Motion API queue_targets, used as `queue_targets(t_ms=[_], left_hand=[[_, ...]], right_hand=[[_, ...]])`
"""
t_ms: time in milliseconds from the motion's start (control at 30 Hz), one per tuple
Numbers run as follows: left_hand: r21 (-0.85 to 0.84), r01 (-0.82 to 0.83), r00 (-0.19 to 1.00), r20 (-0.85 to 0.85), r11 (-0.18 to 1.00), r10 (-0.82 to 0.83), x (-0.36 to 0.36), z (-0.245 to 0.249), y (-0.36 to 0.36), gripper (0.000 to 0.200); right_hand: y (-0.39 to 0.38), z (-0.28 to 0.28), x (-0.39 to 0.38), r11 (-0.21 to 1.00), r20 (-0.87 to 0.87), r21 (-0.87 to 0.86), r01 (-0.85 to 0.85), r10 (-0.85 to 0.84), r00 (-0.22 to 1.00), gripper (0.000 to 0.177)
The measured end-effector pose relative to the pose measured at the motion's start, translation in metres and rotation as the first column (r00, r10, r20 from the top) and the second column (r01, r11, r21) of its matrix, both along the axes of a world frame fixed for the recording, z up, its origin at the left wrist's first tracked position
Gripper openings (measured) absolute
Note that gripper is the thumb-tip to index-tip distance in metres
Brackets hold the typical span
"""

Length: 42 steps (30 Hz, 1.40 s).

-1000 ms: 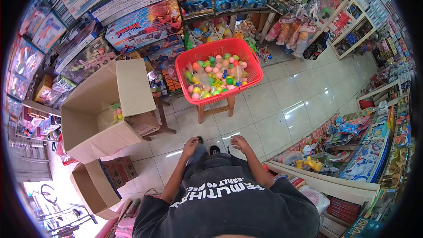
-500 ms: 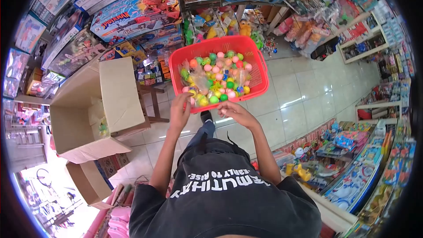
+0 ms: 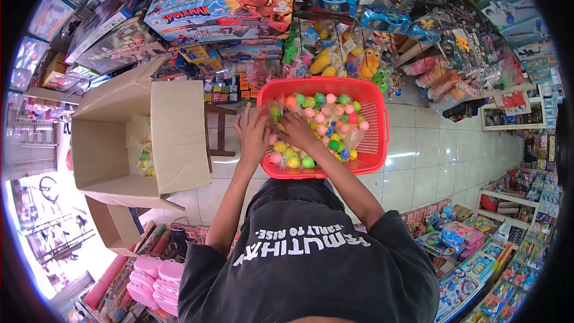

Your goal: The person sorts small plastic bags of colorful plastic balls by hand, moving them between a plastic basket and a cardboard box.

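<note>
A red plastic basket (image 3: 382,143) with slotted sides holds many colourful small balls (image 3: 330,121), some of them in clear plastic bags. Over the basket's left rim, my left hand (image 3: 253,133) has its fingers apart, beside a clear bag (image 3: 275,109). My right hand (image 3: 297,131) reaches inside at the left part of the basket, its fingers curled down among the balls and clear plastic. What those fingertips hold is hidden.
Left of the basket stands an open cardboard box (image 3: 179,137) with bagged balls (image 3: 145,158) inside, beside a brown wooden stool (image 3: 222,131). Boxed toys, including a Spiderman box (image 3: 221,9), line the back. Tiled floor (image 3: 430,143) extends to the right.
My right hand has moved from the basket's near rim to the left and into the balls. My left hand has shifted up along the left rim, its fingers spreading. The view has turned.
</note>
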State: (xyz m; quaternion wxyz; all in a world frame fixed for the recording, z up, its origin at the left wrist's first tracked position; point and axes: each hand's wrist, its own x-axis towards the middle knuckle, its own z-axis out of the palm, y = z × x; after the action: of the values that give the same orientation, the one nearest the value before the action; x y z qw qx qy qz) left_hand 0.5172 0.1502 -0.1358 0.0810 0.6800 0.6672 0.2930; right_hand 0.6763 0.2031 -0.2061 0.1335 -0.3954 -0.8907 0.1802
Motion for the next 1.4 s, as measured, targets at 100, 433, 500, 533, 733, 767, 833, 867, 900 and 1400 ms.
queue_targets(t_ms=[100,433,500,533,733,767,833,867,900,1400], left_hand=[[-0.006,0.068,0.998,-0.008,0.998,-0.068,-0.003,-0.007,0.007,0.023],[-0.016,0.045,0.999,0.009,0.999,-0.045,-0.001,-0.015,0.017,0.024],[-0.013,0.038,0.999,0.015,0.999,-0.038,0.000,-0.015,0.016,0.024],[-0.017,0.046,0.999,0.022,0.999,-0.045,0.001,-0.013,0.015,0.024],[-0.014,0.057,0.997,0.045,0.998,-0.056,0.004,-0.009,0.009,0.025],[-0.016,0.061,0.997,0.048,0.998,-0.061,0.006,-0.009,0.008,0.025],[0.005,0.065,0.997,0.041,0.998,-0.065,0.010,-0.006,0.007,0.025],[0.029,0.065,0.997,0.027,0.997,-0.066,0.011,-0.004,0.007,0.025],[0.032,0.066,0.997,0.027,0.997,-0.066,0.012,-0.002,0.007,0.025],[-0.111,0.404,0.659,0.724,0.908,-0.204,0.036,0.019,0.020,0.027]], right_hand=[[0.004,-0.005,0.007,0.997,0.006,-0.077,0.029,-0.029,1.000,0.034],[0.020,-0.004,0.004,0.985,0.158,-0.162,0.061,-0.035,0.987,0.049],[0.022,0.001,0.005,0.979,0.131,-0.173,0.110,-0.088,0.987,0.050],[0.024,-0.001,0.007,0.979,0.127,-0.173,0.104,-0.082,0.989,0.050],[0.024,0.008,0.031,0.948,-0.071,-0.319,-0.002,-0.021,0.997,0.035],[0.023,0.012,0.036,0.941,-0.147,-0.338,-0.020,-0.032,0.989,0.031],[0.021,0.016,0.047,0.935,-0.219,-0.352,-0.037,-0.044,0.975,0.027],[0.021,0.018,0.051,0.935,-0.285,-0.350,-0.051,-0.055,0.957,0.025],[0.021,0.022,0.053,0.936,-0.352,-0.345,-0.065,-0.065,0.934,0.023],[0.017,0.091,0.070,0.774,-0.638,-0.538,-0.336,-0.112,0.762,0.025]])
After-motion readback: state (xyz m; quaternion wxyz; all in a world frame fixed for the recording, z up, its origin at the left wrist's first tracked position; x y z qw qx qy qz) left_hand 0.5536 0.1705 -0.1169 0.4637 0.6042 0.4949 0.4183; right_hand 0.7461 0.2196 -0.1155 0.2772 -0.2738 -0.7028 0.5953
